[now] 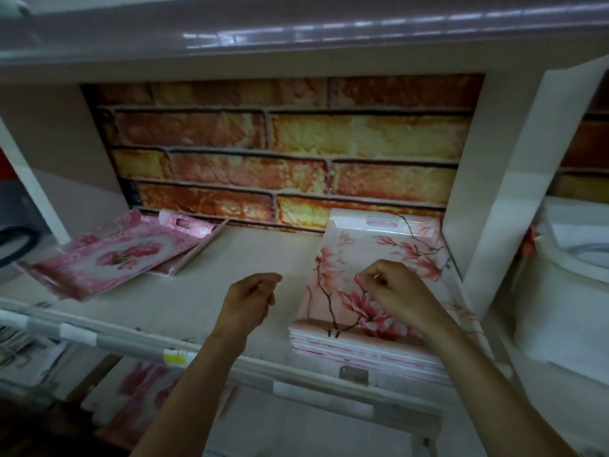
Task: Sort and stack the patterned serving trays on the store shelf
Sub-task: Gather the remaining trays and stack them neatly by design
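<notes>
Directly under the right hand (392, 288), a stack of white rectangular plastic trays printed with pink blossom branches (369, 258) is lying squared up on the beige shelf (263, 258); that pattern is looking sorted. The fingers are curling above it, and I cannot tell whether they are touching it. The left hand (250, 301) is hovering loosely curled, holding nothing. Well to its left, pink rose-patterned trays (122, 255) are sprawling askew, likely needing stacking.

head: worn, single view | faces forward and down into shelf (250, 255) | near
</notes>
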